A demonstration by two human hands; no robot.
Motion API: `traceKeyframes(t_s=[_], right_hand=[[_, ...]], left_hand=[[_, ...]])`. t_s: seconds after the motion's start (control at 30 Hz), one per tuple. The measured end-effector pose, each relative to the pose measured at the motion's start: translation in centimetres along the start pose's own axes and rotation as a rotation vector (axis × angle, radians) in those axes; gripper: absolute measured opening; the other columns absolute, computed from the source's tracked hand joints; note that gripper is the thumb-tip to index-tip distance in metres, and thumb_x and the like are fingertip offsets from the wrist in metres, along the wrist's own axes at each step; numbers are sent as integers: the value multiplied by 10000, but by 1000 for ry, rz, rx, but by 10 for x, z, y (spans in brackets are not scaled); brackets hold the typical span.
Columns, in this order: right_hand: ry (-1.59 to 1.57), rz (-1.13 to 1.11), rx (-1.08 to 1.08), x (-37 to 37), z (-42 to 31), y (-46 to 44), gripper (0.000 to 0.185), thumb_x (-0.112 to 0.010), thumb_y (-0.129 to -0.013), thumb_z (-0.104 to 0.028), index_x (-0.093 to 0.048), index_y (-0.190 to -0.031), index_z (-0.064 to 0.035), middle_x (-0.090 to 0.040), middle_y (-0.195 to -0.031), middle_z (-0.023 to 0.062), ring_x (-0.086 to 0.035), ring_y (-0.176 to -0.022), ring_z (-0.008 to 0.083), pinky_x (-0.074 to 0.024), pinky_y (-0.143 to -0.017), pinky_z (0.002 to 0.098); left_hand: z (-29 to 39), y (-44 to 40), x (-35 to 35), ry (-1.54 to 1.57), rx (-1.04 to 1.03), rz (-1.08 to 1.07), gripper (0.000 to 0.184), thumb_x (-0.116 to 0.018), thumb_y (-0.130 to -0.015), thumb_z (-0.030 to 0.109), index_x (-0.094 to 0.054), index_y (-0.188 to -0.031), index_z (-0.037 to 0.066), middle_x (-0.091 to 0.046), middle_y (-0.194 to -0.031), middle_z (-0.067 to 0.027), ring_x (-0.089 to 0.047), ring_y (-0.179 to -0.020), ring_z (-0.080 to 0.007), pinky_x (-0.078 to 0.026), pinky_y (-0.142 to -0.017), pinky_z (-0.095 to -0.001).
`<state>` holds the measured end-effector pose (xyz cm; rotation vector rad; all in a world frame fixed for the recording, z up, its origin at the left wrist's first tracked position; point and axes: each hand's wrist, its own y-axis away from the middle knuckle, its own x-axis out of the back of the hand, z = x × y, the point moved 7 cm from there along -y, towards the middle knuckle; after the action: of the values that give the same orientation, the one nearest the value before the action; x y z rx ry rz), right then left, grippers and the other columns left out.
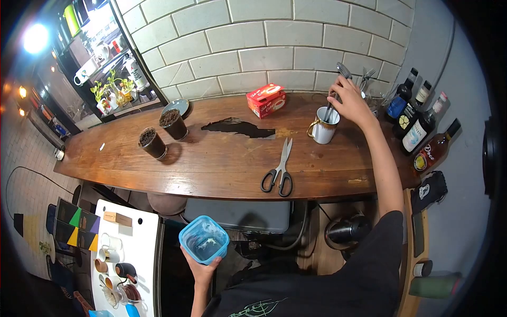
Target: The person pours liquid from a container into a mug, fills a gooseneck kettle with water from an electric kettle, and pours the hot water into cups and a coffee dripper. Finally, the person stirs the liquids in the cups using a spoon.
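My left hand (203,267) holds a blue plastic tub (204,240) with whitish residue inside, in front of the counter's edge. At the right of the wooden counter (227,169), my right hand (349,100) grips a metal utensil (328,113) whose lower end is inside a white mug (323,132) with a gold-brown rim and handle. Black-handled scissors (278,171) lie left of the mug, blades pointing to the wall. A red box (266,100) stands further back. Two dark-filled glasses (153,144) (174,125) stand at the left.
Several bottles (420,129) line the right wall. More utensils (367,76) stand behind my right hand. A small plate (181,106) is behind the glasses. Below left, a white table (142,253) bears cups and a brown box. A kettle (346,232) is under the counter.
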<state>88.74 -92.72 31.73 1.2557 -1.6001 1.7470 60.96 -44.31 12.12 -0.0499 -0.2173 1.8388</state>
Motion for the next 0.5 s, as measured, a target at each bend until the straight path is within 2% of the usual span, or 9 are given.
traceKeyframes(t_s=[0.3,0.5], right_hand=[[84,7,-27,-2,4,1,213,-693,-845,-185,-628,-988,-41,-532,-1068,116,-526,-1092,317,-428,-915,467],[-21,-46,-132,-4,8,-1,210,-663,-864,-161,-639,-1014,-16,-646,-983,173,-634,-955,373,-501,-834,456]], left_hand=[[-3,0,0,-4,-10,-6,1084,-916,-615,401,-278,-1409,31,-470,-1290,-139,-519,-1186,-260,-444,-1006,-400],[-6,1,3,14,8,16,1077,-912,-618,413,-282,-1403,30,-467,-1287,-140,-515,-1187,-261,-441,-1007,-406]])
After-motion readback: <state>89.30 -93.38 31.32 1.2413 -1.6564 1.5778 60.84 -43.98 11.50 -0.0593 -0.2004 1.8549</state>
